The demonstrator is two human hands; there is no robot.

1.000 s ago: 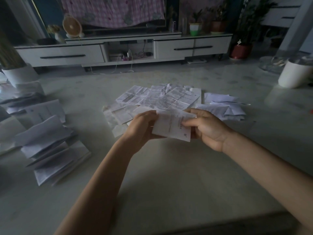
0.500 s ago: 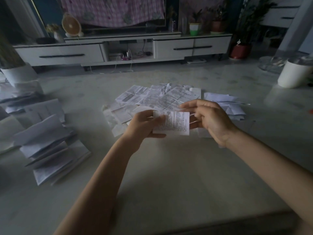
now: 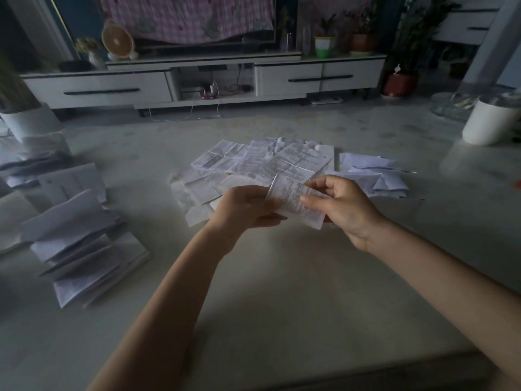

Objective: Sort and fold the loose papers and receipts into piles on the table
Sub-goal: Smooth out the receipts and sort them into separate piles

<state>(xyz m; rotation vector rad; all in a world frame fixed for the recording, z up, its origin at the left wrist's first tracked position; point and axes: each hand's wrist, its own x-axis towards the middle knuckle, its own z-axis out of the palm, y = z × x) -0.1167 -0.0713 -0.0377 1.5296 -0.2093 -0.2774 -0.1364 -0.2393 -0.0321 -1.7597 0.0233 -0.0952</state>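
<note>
A small printed receipt (image 3: 294, 203) is held above the pale table (image 3: 282, 292), bent lengthwise between both hands. My left hand (image 3: 245, 210) pinches its left edge, and my right hand (image 3: 342, 206) pinches its right side with thumb and fingers. Just beyond the hands lies a loose spread of unfolded papers and receipts (image 3: 262, 162). A small pile of folded white slips (image 3: 375, 176) sits to the right of that spread. A fanned stack of larger folded sheets (image 3: 81, 244) lies at the left.
A white cylindrical pot (image 3: 492, 122) stands at the table's far right, another white pot (image 3: 28, 122) at the far left. More papers (image 3: 25, 165) lie at the left edge. A low white TV cabinet (image 3: 197, 83) stands on the floor beyond.
The receipt was turned printed side up and is now curling into a fold. My right hand shifted from under its right edge to pinching it from above.
</note>
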